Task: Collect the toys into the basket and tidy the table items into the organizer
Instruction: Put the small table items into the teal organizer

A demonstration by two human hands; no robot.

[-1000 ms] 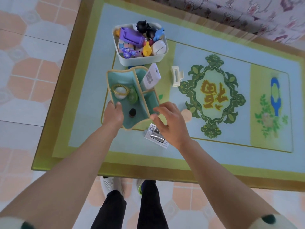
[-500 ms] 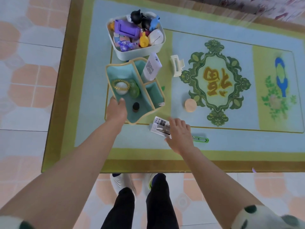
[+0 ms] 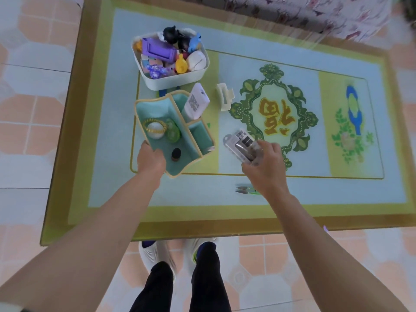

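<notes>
Just right of the organizer (image 3: 198, 135), above the table (image 3: 108, 167), I see the right hand (image 3: 264, 167) clasping a clear plastic package (image 3: 240, 144) by its near end. The fingers are curled round it, and the package is lifted and tilted, its far end pointing toward the organizer. On the organizer's near rim the left hand (image 3: 149, 159) grips the wall, fingers curled over the edge.

In the organizer's large compartment I make out a round white piece ringed by a gold bracelet (image 3: 154, 129) and a green round item (image 3: 173, 133) just beside it. A small dark bottle (image 3: 176, 154) stands nearer the left hand. A white tube (image 3: 196, 102) with a printed code leans in the organizer's far right compartment.

Just behind the organizer sits the white basket (image 3: 171, 83), heaped with toys (image 3: 157, 50). Right of the organizer, past the tube, a cream hair claw (image 3: 225, 97) lies on the table. Nearer me than the organizer, partly under the right wrist, lie green-handled snips (image 3: 244, 189).
</notes>
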